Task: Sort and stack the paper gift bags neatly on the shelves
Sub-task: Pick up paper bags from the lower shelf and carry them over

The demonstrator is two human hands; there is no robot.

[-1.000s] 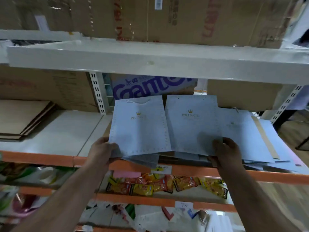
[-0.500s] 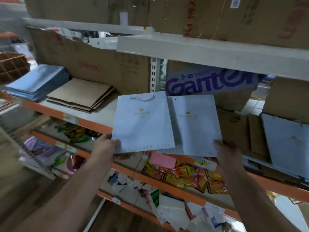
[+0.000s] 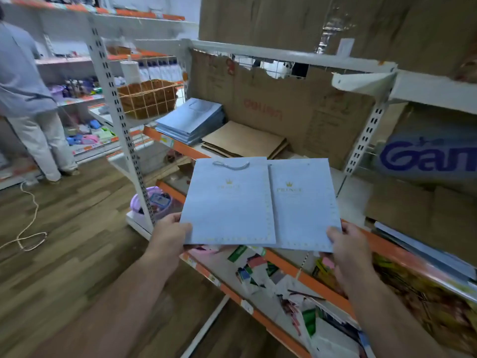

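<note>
Lifted off shelf [image 3: 387, 248]: hands [image 3: 167, 236] [image 3: 348, 251] pinch two blue PRINCE bags [image 3: 227, 205] [image 3: 303, 210].

The left hand [image 3: 167, 236] and the right hand [image 3: 348, 251] are hiding their fingers under two pale blue paper gift bags [image 3: 227, 208]; beyond the right hand, blue box lettering [image 3: 426, 158] is running off the edge.
</note>
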